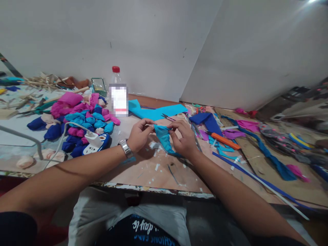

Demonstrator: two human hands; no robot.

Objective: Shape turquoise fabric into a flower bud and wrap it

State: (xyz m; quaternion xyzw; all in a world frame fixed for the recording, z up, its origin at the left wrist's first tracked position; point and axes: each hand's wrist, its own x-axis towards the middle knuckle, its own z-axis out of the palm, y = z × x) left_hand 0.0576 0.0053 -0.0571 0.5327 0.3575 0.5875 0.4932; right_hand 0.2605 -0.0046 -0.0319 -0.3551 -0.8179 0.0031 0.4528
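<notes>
1. I take the clear, red-capped plastic bottle (119, 97) at the back of the worktop (143, 177) as my landmark.
2. The turquoise cloth piece (163, 135) is to the right of the bottle and nearer me, raised between both hands, its lower part narrowing to a tail.
3. My left hand (139, 137) has its grip pinched on the cloth's upper left corner; my right hand (183, 139) has its grip pinched on the upper right one.
4. I judge the step in hand to be working the top edge; whether that means folding or gathering, I cannot tell.
5. The next move, in my judgement, calls for firm pinches and a taut edge, with fingertips working along it.
6. Puffed cloth bundles (90, 120) lie left of the bottle; an orange cutter knife (225, 141) lies well to its right.
</notes>
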